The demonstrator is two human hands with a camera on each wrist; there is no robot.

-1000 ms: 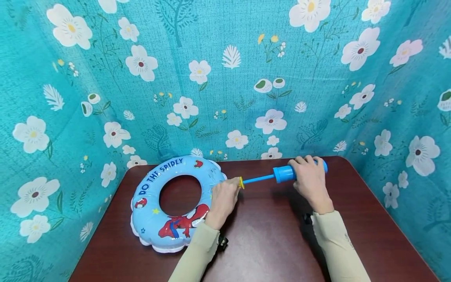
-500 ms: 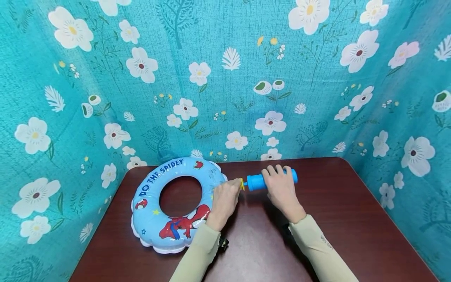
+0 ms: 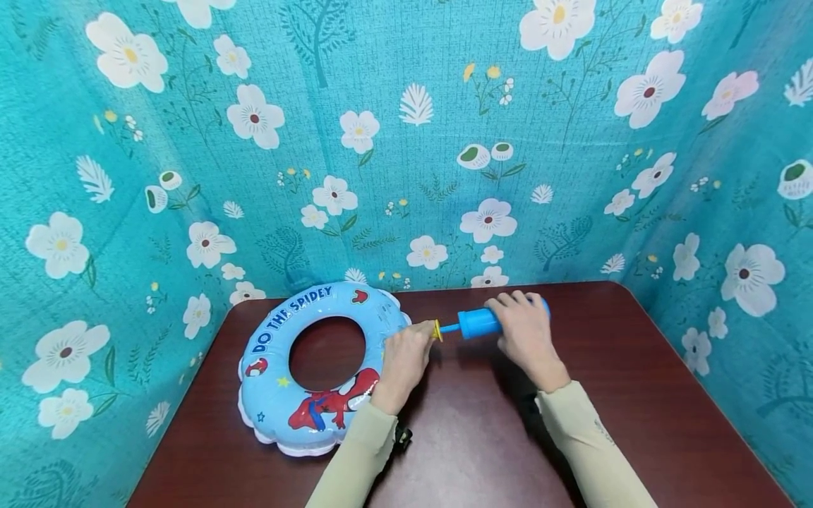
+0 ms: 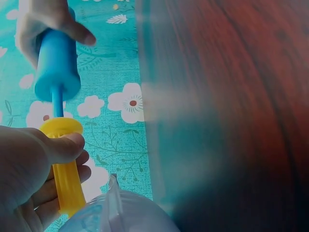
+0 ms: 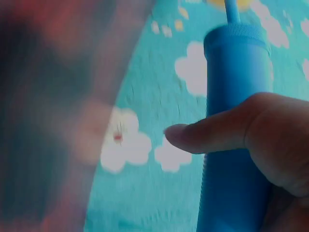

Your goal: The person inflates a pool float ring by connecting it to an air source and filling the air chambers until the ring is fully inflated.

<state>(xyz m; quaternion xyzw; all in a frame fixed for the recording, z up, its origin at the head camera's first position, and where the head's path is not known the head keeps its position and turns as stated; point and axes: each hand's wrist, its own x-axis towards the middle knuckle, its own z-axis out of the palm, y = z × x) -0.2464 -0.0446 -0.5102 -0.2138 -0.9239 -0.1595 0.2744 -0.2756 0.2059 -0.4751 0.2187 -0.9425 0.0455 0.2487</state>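
Observation:
A blue inflated swim ring (image 3: 298, 416) printed "DO THE SPIDEY" lies on the left part of the dark red table (image 3: 483, 437). My left hand (image 3: 403, 356) grips the yellow nozzle end (image 4: 65, 169) of a hand pump against the ring's right edge (image 4: 120, 217). My right hand (image 3: 527, 339) is wrapped round the pump's blue barrel (image 3: 479, 323), thumb across it (image 5: 217, 133). A short length of blue rod (image 3: 449, 328) shows between nozzle and barrel. The ring's valve is hidden behind my left hand.
Teal cloth with white flowers (image 3: 406, 141) closes in the table at the back and both sides. The table's right half and near edge (image 3: 667, 395) are bare wood.
The right hand pushed the barrel left until it met the nozzle, and has now drawn it back a little to the right, baring a short piece of rod. The left hand stayed put.

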